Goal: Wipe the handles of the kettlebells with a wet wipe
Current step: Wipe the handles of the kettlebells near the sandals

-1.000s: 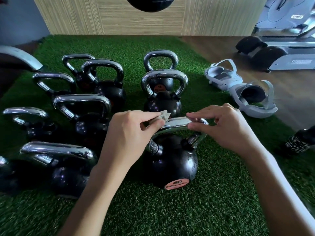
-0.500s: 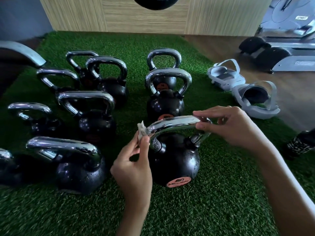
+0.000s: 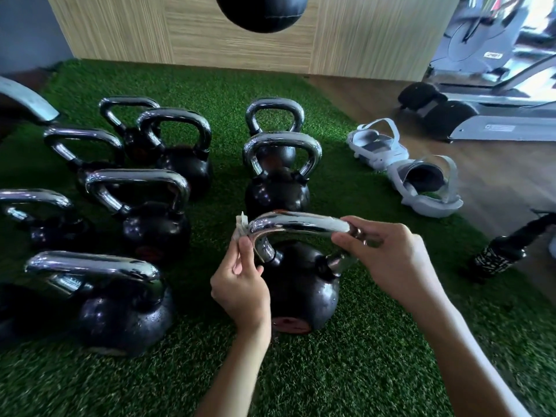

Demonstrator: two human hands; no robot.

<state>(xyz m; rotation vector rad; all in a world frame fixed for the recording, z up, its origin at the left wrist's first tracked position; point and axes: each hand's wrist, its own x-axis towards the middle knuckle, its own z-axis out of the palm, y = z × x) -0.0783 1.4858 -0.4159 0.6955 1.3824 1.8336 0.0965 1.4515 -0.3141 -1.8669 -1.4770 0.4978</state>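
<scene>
Nearest kettlebell (image 3: 301,290) – black body, chrome handle (image 3: 298,222) – is sitting on the green turf (image 3: 361,371) at the front of the centre column, approx. mid-frame. A reddish label is showing low on its front.

Left hand (image 3: 240,284) is pinching the wet wipe (image 3: 240,225) between thumb and curled fingers and holding it against the handle's left bend. The wipe is bunched, with its top edge sticking up above the bar.

Right hand (image 3: 391,260) is gripping the handle's right end. Thumb and forefinger are clamping the bar, and the other fingers are curling in behind.

2 more kettlebells (image 3: 276,194) are standing upright behind it in the same column. The left-side group (image 3: 150,227) is standing in rows on the turf – at least 6 visible, with the far-left ones cut off by the frame edge.

Misc.:
- A pair of white sandals (image 3: 421,185) is lying along the turf's right edge, by the wood floor (image 3: 496,182).
- A gym machine (image 3: 496,124) is standing beyond them.
- A black ball (image 3: 261,13) is hanging at top centre, in front of the wood-panel wall (image 3: 361,40).
- A dark patterned item (image 3: 496,257) is lying at far right; cannot tell what it is.
</scene>
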